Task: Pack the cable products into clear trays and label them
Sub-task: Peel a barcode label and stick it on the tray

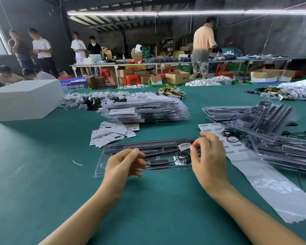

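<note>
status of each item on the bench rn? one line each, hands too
clear tray: flat on the table, loaded with cable parts
left hand: over the tray, fingers loosely curled, holds nothing
right hand: pinches a small label over the tray
barcode sheet: flat, partly peeled
tray stack: packed, piled
loose cable: coiled, unpacked

A packing workshop: long green-topped tables (42,156) heaped with tray stacks (147,110), cardboard cartons (177,77) and plastic stools (132,79) beneath.

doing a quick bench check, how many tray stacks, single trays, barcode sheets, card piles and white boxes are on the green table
Stacks of clear trays: 2, a packed stack and a right stack
Single clear tray at the hands: 1
Barcode label sheet: 1
Pile of paper cards: 1
White box: 1
Total: 6
</note>
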Demonstrator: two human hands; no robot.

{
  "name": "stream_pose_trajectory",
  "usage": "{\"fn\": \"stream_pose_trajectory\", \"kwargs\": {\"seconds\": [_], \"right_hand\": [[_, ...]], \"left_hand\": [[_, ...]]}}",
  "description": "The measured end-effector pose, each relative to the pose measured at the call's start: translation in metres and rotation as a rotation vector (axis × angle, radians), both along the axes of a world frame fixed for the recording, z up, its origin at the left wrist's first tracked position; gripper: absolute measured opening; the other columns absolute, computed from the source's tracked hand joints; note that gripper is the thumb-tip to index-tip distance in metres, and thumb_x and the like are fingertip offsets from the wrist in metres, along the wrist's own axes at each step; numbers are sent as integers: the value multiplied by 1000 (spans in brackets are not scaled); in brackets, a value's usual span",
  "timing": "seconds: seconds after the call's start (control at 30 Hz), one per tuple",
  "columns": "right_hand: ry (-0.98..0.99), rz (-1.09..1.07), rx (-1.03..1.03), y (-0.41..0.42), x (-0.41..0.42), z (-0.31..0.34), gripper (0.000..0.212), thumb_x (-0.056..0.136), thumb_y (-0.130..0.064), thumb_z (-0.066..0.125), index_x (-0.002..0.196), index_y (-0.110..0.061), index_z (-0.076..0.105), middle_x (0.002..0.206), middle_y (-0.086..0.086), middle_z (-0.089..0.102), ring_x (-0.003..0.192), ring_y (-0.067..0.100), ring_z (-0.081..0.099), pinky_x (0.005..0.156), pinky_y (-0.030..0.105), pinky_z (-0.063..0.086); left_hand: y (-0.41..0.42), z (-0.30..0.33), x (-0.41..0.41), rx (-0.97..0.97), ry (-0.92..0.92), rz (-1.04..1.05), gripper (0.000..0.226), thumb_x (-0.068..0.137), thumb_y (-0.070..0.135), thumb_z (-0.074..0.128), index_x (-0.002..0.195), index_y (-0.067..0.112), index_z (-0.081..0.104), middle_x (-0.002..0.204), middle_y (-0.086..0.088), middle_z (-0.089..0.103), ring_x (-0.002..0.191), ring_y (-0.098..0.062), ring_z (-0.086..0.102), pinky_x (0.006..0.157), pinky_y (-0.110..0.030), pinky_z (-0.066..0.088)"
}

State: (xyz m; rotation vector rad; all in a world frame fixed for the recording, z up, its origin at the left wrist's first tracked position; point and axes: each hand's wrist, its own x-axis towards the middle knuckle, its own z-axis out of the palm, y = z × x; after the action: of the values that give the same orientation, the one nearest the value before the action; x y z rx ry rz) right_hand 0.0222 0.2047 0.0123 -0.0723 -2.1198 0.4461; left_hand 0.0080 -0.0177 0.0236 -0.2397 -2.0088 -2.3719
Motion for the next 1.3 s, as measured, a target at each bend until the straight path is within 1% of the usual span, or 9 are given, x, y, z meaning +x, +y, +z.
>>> {"fn": "stream_pose_trajectory", "kwargs": {"seconds": [0.07, 0.17, 0.3, 0.43, 0.63, 0.73, 1.07, 1.17, 1.3], "right_hand": [[-2, 70, -39, 1, -1, -1, 11, 78, 3, 70, 80, 0, 60, 104, 18, 61, 101, 36, 58, 87, 42, 43], [-93, 115, -248, 6, -4, -3, 7, 86, -3, 64, 83, -5, 58, 98, 6, 59, 97, 25, 53, 84, 31, 38], [-219, 164, -696, 16, -10, -2, 7, 91, -17, 59, 86, -20, 55, 95, -7, 57, 89, 13, 55, 75, 26, 40], [-245, 144, -930, 25, -13, 1, 3, 90, -20, 57, 87, -20, 57, 82, -6, 61, 75, 10, 55, 59, 24, 37], [-226, 95, -928, 30, -14, 1, 3, 90, -17, 55, 88, -16, 58, 79, -5, 60, 69, 6, 52, 56, 23, 35], [-213, 73, -903, 31, -13, 2, 2, 90, -17, 56, 90, -15, 57, 82, -5, 60, 71, 6, 52, 57, 24, 36], [-219, 145, -780, 18, -8, 8, 2, 89, -20, 58, 88, -21, 58, 94, -2, 62, 87, 13, 57, 72, 29, 44], [-262, 247, -883, 10, -8, 15, 4, 89, -21, 60, 86, -20, 61, 89, -3, 65, 81, 11, 58, 67, 24, 41], [-363, 392, -1121, -6, -9, 27, 8, 88, -20, 65, 84, -13, 66, 86, 1, 70, 80, 15, 59, 77, 31, 48]], "left_hand": [[-16, 0, -13, -191, 90, 299, 26, 95, 21, 56, 75, 12, 69, 63, -1, 66, 57, -14, 61, 54, -28, 48], [-44, -5, -34, -518, 56, 632, 23, 96, 26, 51, 85, 14, 67, 82, -2, 68, 77, -24, 59, 72, -37, 43], [-66, -16, -48, -752, -100, 645, 29, 94, 21, 42, 116, 17, 61, 116, -6, 63, 101, -28, 53, 82, -34, 39], [-60, -20, -46, -786, -73, 600, 29, 93, 18, 44, 116, 18, 62, 95, 5, 60, 86, -20, 49, 74, -28, 32], [-61, -20, -47, -784, -41, 658, 21, 90, 15, 46, 96, 22, 65, 82, 9, 59, 81, -18, 50, 69, -28, 31], [-57, -21, -45, -772, -11, 641, 22, 89, 14, 45, 88, 26, 64, 80, 12, 64, 78, -13, 53, 59, -23, 31], [-56, -22, -47, -756, -2, 600, 25, 88, 13, 45, 77, 28, 61, 81, 11, 65, 82, -15, 56, 59, -24, 34], [-55, -23, -49, -770, -4, 599, 21, 90, 14, 46, 85, 24, 64, 83, 9, 62, 85, -17, 54, 69, -28, 35], [-56, -23, -51, -751, -27, 573, 20, 89, 18, 48, 87, 25, 67, 81, 13, 62, 84, -17, 56, 70, -28, 37]]}}
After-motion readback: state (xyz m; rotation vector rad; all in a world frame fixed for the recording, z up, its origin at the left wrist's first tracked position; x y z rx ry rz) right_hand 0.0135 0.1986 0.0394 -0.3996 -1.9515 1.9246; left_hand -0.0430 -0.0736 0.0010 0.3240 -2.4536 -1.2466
